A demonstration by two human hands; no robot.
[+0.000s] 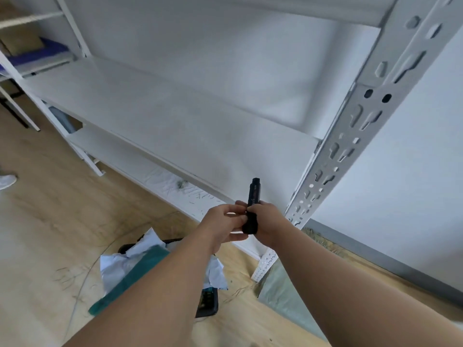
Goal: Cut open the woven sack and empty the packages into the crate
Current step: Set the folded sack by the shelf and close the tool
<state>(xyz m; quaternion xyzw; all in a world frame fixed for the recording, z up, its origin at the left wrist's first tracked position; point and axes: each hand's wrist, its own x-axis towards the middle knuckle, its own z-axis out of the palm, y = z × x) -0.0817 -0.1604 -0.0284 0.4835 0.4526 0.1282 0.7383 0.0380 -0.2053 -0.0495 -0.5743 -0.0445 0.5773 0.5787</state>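
Head view, before the shelf post (350, 136): both hands meet on one black cutter.
Cutter (253, 206): one, a slim black stick held upright just left of the post's foot; no bare blade shows at its upper end, and I cannot tell whether it is capped or retracted.
Right hand (265, 221): fingers curled round the cutter's lower half, gripping it.
Left hand (223, 221): thumb and fingertips pinching the cutter at mid-length, just above the right hand's grip.
Cutter handling, as a guess: light, rigid, smooth plastic that could slip; best held low on the body, fingers kept off the top end.
Woven sack (283, 291): one, pale green-grey, lying flat on the floor at the base of the post, under the right forearm.
Sack handling, as a guess: soft and floppy, slick weave; it looks flat, so probably light. Take it by a corner or a seam and pull it taut before any cut.
Crate (206, 303): one, dark, on the floor left of the post, mostly hidden by the left forearm.
Packages (117, 269): white and teal soft bags heaped over the crate; roughly two or three show, but the exact count is unclear.
Shoe (7, 181): one, white, far left of the post at the frame's edge.
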